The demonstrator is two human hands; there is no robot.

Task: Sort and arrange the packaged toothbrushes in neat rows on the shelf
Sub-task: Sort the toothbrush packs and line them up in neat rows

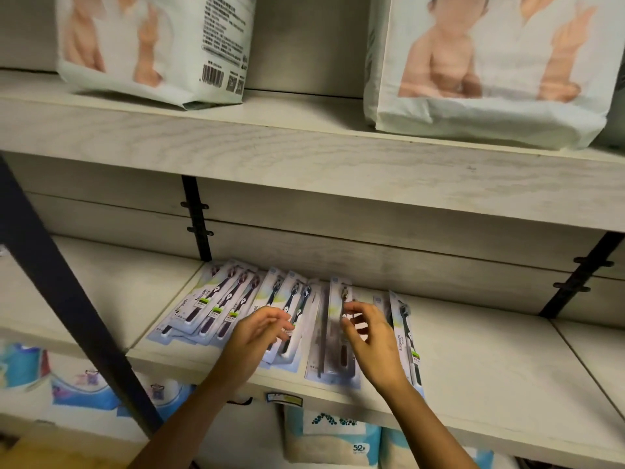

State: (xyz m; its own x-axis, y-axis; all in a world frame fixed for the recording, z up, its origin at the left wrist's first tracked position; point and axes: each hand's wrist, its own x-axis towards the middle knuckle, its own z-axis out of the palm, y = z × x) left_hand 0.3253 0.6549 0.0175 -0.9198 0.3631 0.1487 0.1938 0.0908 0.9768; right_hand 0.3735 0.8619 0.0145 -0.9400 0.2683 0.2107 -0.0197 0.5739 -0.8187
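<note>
Left hand (pixel 260 328) was loose, fingers slightly bent, nothing held. Its fingertips hung over the middle packs (pixel 291 301); contact unclear. Right hand (pixel 367 336) had thumb and fingers curled at the edge of the blurred pack (pixel 333 363), which looked tipped up on its long side. Couldn't tell whether that was a real pinch or just a touch, too much blur.

The toothbrush packs all lay on the middle shelf (pixel 490 367), toward its left part:
- a fanned pile (pixel 203 313) at far left, angled and overlapping
- the middle packs beside it, also overlapped
- the blurred pack
- an end pack (pixel 407 336) just right of the right hand, roughly square to the shelf front

My read: the step in hand was squaring one pack in between the groups. To do it well:
- Grip by the card edge, not the blister.
- Lay it flat, parallel to the end pack, bottom edge flush with the shelf lip.
- Pin the middle packs with the left hand so they don't slide as the neighbour goes down.
- Give the fanned pile the same treatment afterwards, heads all to the back.

Risk: several packs sat close to the lip, so a shove could send one off.

Around: nappy bags (pixel 155 45) on the shelf above, tissue packs (pixel 338 441) below, black upright (pixel 67 299) at left.
</note>
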